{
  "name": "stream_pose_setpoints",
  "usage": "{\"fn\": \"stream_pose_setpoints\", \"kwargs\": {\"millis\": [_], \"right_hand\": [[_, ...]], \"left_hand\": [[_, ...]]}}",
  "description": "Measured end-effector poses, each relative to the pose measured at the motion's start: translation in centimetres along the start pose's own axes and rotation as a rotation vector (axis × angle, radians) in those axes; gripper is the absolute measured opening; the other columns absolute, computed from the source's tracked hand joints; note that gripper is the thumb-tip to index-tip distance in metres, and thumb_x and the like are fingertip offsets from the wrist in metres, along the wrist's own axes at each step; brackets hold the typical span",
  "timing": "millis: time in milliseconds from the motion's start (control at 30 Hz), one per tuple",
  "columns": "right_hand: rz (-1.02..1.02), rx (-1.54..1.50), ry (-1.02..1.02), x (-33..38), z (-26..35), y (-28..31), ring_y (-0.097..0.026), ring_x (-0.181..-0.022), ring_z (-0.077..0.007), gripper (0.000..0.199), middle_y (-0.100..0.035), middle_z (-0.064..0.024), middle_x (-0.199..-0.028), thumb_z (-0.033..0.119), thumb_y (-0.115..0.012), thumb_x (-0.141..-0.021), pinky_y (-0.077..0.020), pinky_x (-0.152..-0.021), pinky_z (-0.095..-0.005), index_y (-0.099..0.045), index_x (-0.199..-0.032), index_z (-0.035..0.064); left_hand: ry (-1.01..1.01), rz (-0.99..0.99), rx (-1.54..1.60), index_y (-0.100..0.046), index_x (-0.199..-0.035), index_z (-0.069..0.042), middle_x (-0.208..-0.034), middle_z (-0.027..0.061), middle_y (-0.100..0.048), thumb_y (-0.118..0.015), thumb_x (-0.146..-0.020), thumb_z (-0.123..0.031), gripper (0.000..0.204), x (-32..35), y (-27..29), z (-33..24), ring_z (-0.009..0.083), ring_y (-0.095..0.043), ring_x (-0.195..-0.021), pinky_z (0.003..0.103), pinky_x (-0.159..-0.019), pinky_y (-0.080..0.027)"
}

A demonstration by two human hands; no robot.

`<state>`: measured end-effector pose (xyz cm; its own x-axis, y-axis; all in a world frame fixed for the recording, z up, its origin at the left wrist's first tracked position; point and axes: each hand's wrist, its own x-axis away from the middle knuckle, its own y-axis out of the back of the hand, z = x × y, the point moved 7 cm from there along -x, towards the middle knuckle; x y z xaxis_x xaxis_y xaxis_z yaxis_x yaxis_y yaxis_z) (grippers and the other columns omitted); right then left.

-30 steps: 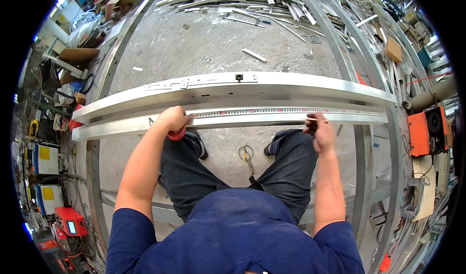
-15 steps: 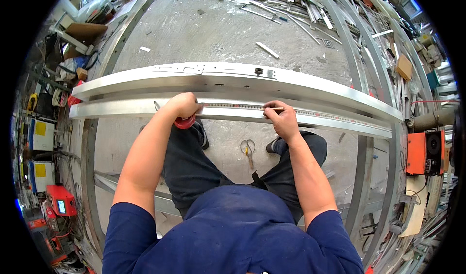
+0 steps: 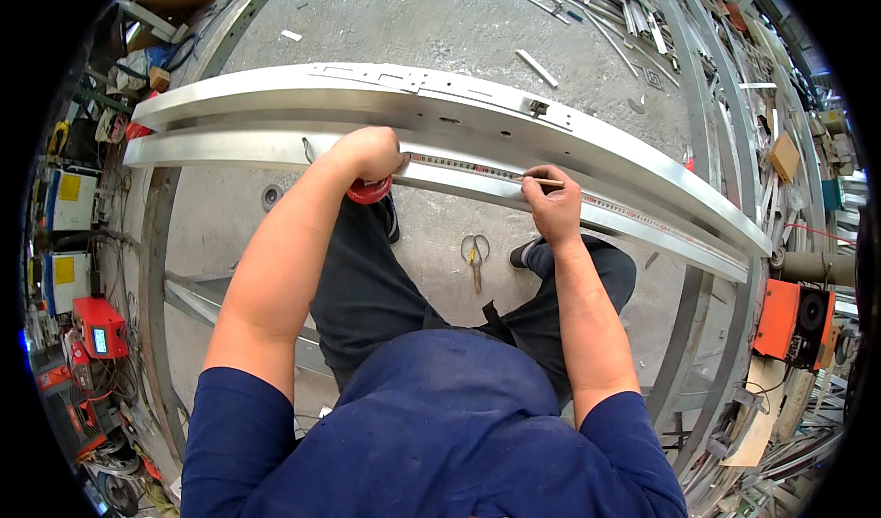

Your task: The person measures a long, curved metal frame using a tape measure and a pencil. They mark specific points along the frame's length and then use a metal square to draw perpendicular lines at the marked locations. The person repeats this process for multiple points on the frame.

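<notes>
Tape measure (image 3: pixel 371 189) under left hand (image 3: pixel 372 151); right hand (image 3: pixel 551 208) holds pencil (image 3: pixel 541 181).

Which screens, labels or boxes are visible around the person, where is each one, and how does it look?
Red machine, far left on the floor: boxy, with a small pale blue screen.
White cabinets, left edge: square yellow labels on their fronts.
Orange box, far right: rectangular, with a dark round part on its face.
Cardboard box, upper right: small, brown, plain.
</notes>
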<state>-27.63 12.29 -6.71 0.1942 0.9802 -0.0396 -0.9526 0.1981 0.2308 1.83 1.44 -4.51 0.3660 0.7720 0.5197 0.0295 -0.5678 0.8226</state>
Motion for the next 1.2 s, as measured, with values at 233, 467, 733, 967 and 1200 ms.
{"fn": "stream_pose_setpoints", "kwargs": {"millis": [233, 467, 733, 967, 1200], "right_hand": [[-0.010, 0.083, -0.005, -0.2, -0.8, 0.1, -0.066, -0.076, -0.0110, 0.017, -0.074, -0.0053, -0.082, 0.014, -0.070, -0.089, -0.0521, -0.071, -0.0266, -0.075, -0.095, -0.0015], [-0.026, 0.186, 0.047, -0.1, 0.4, -0.8, -0.065, -0.072, -0.0107, 0.016, -0.073, -0.0057, -0.078, 0.014, -0.069, -0.089, -0.0517, -0.069, -0.0261, -0.075, -0.092, -0.0007], [-0.011, 0.109, 0.036, -0.1, 1.3, -1.6, -0.065, -0.074, -0.0105, 0.015, -0.073, -0.0054, -0.079, 0.013, -0.070, -0.089, -0.0519, -0.070, -0.0260, -0.075, -0.093, -0.0006], [0.003, 0.268, 0.113, -0.3, 1.9, -3.0, -0.065, -0.074, -0.0097, 0.014, -0.072, -0.0036, -0.080, 0.012, -0.069, -0.091, -0.0517, -0.070, -0.0253, -0.074, -0.093, -0.0012], [-0.022, 0.257, 0.142, -0.3, 1.9, -3.2, -0.067, -0.066, -0.0139, 0.013, -0.073, -0.0088, -0.074, 0.013, -0.072, -0.087, -0.0530, -0.065, -0.0282, -0.074, -0.089, 0.0004]], "left_hand": [[-0.018, 0.012, -0.025, -0.078, -0.098, 0.001, -0.098, 0.0259, -0.074, -0.065, -0.098, -0.038, 0.041, 0.0, 0.1, -0.4, 0.0413, -0.071, -0.095, 0.047, -0.089, -0.054], [-0.021, 0.032, 0.003, -0.078, -0.099, 0.001, -0.092, 0.0247, -0.075, -0.065, -0.098, -0.039, 0.042, 0.0, -0.1, -0.1, 0.0402, -0.072, -0.090, 0.047, -0.087, -0.055], [-0.009, 0.049, 0.003, -0.078, -0.100, 0.001, -0.092, 0.0245, -0.075, -0.065, -0.099, -0.039, 0.042, -0.1, 0.0, -0.2, 0.0393, -0.072, -0.090, 0.047, -0.087, -0.055], [-0.021, 0.035, -0.009, -0.078, -0.100, 0.000, -0.092, 0.0240, -0.075, -0.065, -0.098, -0.038, 0.041, 0.1, 0.3, -0.3, 0.0398, -0.072, -0.090, 0.047, -0.087, -0.055], [-0.018, 0.035, 0.008, -0.078, -0.099, 0.000, -0.092, 0.0241, -0.075, -0.065, -0.099, -0.038, 0.041, -0.1, 0.0, -0.1, 0.0398, -0.072, -0.090, 0.047, -0.086, -0.055]]}}
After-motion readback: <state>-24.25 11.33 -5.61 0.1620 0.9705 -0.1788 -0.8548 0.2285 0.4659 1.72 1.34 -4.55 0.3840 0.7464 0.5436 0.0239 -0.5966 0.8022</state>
